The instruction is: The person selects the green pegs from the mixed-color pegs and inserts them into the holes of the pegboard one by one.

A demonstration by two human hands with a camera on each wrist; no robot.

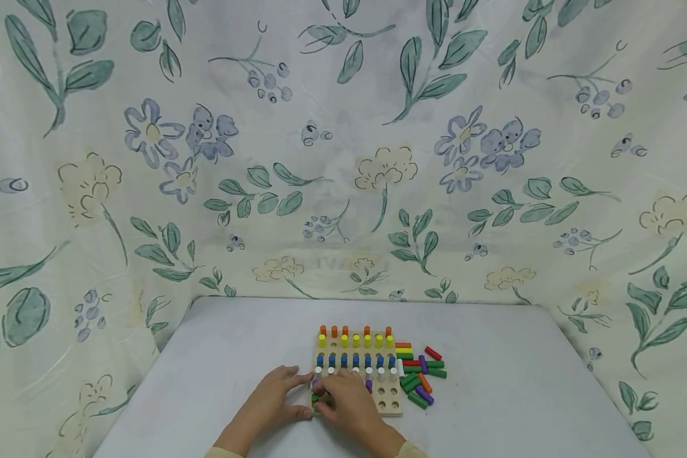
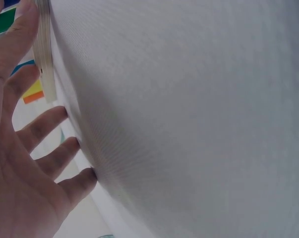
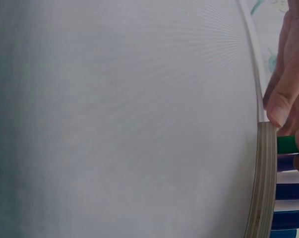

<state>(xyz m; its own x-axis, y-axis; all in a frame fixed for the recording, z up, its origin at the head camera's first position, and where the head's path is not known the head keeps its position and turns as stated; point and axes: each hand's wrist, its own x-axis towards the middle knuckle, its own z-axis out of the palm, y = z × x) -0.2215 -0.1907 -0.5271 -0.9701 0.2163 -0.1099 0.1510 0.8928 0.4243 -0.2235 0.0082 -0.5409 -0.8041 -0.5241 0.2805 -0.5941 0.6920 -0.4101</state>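
Note:
A wooden pegboard (image 1: 388,398) lies on the table, with rows of orange, yellow, blue, white and purple pegs standing in it. At its near left corner my right hand (image 1: 352,404) pinches a green peg (image 3: 287,145), which stands upright against the board's top face; how deep it sits cannot be told. My left hand (image 1: 271,397) is at the board's left side, fingers spread and thumb touching the corner. In the left wrist view, the spread fingers (image 2: 57,158) of this hand show beside the board's edge. My right hand hides part of the purple row and the holes near it.
Loose green pegs (image 1: 418,399), red pegs (image 1: 433,352), purple pegs (image 1: 424,395) and an orange peg (image 1: 425,382) lie right of the board. A white peg (image 1: 400,367) leans by its right edge. Behind the white table (image 1: 235,337) hangs a floral curtain (image 1: 332,191).

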